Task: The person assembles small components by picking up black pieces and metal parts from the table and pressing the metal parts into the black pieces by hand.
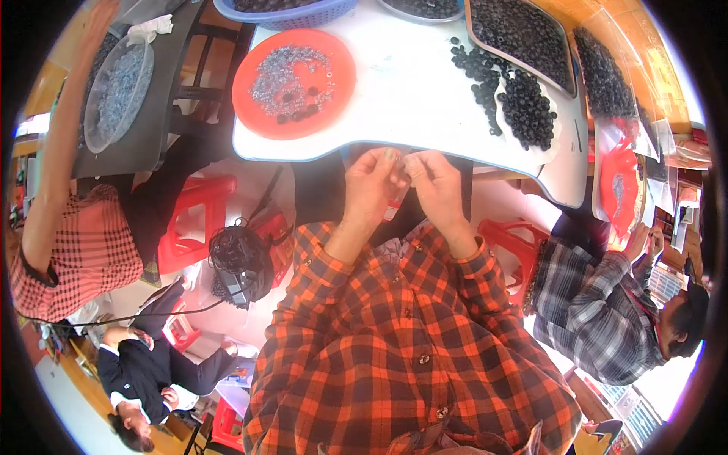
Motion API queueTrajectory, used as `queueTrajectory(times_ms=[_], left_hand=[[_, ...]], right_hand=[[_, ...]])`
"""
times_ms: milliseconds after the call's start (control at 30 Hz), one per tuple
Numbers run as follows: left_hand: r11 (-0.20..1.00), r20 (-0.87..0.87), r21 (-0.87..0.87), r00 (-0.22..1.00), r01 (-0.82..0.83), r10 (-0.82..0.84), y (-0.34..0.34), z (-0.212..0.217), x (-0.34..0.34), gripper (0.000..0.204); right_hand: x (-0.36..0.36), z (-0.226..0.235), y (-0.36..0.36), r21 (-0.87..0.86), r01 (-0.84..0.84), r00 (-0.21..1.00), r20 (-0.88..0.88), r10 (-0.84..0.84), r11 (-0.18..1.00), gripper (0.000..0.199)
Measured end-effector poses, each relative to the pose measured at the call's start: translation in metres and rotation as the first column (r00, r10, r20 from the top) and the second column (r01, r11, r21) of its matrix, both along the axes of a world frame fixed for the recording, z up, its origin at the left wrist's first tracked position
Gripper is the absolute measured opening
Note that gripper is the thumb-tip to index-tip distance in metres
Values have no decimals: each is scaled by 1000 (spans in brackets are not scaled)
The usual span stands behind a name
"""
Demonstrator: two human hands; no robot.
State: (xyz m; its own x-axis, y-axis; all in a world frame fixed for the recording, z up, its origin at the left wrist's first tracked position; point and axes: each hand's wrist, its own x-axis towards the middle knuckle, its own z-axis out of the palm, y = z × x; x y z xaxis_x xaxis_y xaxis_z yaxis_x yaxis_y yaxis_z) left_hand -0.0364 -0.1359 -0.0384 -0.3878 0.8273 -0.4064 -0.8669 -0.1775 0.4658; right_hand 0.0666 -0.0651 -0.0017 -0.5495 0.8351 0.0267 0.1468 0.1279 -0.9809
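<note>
My left hand [370, 186] and my right hand [436, 188] meet in front of the white table's [402, 98] near edge. Both have thumb and fingers pinched together around something too small to make out. Ahead and to the left, a round red plate [341, 64] holds many small clear pieces [280, 80] and several dark round ones near its front. On the right part of the table, small black round parts [528, 110] are heaped on a white wrapping, with more strewn beside it.
A tray [523, 70] full of black parts stands at the far right, a blue basket [303, 19] at the far left. Red stools [199, 220] are on both sides. One person [83, 243] sits left, another [599, 303] right. A dark bag-like bundle [239, 262] lies behind left.
</note>
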Motion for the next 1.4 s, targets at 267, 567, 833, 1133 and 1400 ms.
queueTrajectory(times_ms=[267, 567, 833, 1133, 1400], left_hand=[[984, -498, -165, 867, -67, -24, -5, 6, 9, 13], [998, -811, -63, 582, 18, -61, -7, 8, -3, 18], [993, -977, -36, 215, -116, -10, -5, 14, -3, 18], [963, -992, -16, 125, -268, 18, -3, 19, 10, 5], [936, -922, -171, 385, -306, -42, -3, 14, 20, 11]], right_hand=[[3, 11, 0, -394, -84, 996, -22, 82, 915, 26], [14, 1, 16, -624, -132, 977, -214, -6, 770, 25], [16, 1, 15, -572, -163, 976, -215, 45, 804, 22], [6, 8, -3, -315, -26, 1000, -19, 21, 949, 17], [1, -5, -12, 29, 14, 999, 34, -15, 999, 13]])
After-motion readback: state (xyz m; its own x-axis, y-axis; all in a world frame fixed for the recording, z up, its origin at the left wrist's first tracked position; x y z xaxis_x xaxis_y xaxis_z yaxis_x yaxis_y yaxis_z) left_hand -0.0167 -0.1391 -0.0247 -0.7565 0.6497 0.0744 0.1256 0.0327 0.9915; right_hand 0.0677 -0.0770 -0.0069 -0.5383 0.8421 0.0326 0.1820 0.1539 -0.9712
